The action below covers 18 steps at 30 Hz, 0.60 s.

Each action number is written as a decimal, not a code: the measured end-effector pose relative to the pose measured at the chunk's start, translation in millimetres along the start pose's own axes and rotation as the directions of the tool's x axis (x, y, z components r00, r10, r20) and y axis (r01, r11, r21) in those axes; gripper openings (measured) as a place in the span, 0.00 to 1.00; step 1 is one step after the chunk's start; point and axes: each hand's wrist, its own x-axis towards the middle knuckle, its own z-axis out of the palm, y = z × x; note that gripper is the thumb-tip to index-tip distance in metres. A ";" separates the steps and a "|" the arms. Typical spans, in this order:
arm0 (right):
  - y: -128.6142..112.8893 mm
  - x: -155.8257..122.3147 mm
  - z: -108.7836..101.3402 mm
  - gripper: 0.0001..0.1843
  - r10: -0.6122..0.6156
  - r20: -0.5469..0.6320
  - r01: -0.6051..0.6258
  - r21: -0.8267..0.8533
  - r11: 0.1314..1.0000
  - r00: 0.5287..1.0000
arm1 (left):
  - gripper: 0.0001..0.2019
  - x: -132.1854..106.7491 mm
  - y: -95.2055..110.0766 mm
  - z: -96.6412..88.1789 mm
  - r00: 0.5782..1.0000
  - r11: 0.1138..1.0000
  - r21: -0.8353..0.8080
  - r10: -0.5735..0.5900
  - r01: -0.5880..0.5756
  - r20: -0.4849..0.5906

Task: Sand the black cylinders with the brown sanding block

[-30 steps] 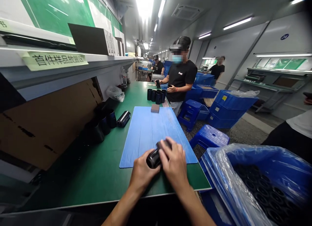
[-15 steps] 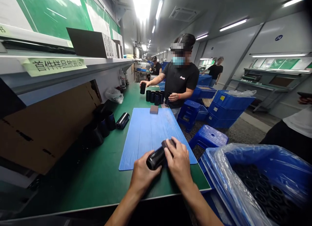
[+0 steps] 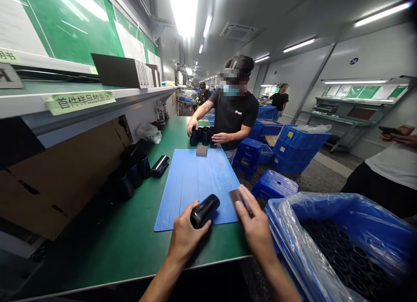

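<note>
The left hand (image 3: pixel 186 237) wraps around a glossy black cylinder (image 3: pixel 204 211), which lies tilted across the palm and fingers over the near part of a blue mat (image 3: pixel 182 197). The right hand (image 3: pixel 256 226) pinches a flat brown pad (image 3: pixel 236 197) between thumb and fingers at the mat's right edge. The hands are apart, with a small gap between the cylinder and the pad, and both are above the green tabletop (image 3: pixel 97 232).

A second brown pad (image 3: pixel 201 151) sits at the far end of the mat. Left of the mat, a shiny cylinder (image 3: pixel 160 166) lies on its side beside a group of upright black cylinders (image 3: pixel 133 176). To the right, a blue crate (image 3: pixel 325 202) lined with clear plastic holds many black tubes (image 3: pixel 345 258), seen end-on. Across the tabletop, a co-worker (image 3: pixel 233 115) reaches one hand (image 3: pixel 192 127) to a cluster of black cups (image 3: pixel 202 137).
</note>
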 end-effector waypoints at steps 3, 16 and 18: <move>-25.4 -28.9 26.7 0.27 -0.305 0.267 0.348 -0.131 0.928 0.914 | 0.20 0.3 -0.6 -0.1 0.998 0.997 -0.074 -0.018 0.022 0.057; -22.8 -27.7 40.0 0.25 -0.288 0.255 0.361 -0.322 0.875 0.923 | 0.24 0.8 -2.8 0.2 0.997 0.991 -0.128 -0.040 0.049 0.070; -24.5 -26.5 38.5 0.27 -0.348 0.344 0.450 -0.282 0.847 0.872 | 0.23 1.4 -4.1 0.7 0.995 0.988 -0.144 -0.038 0.051 0.092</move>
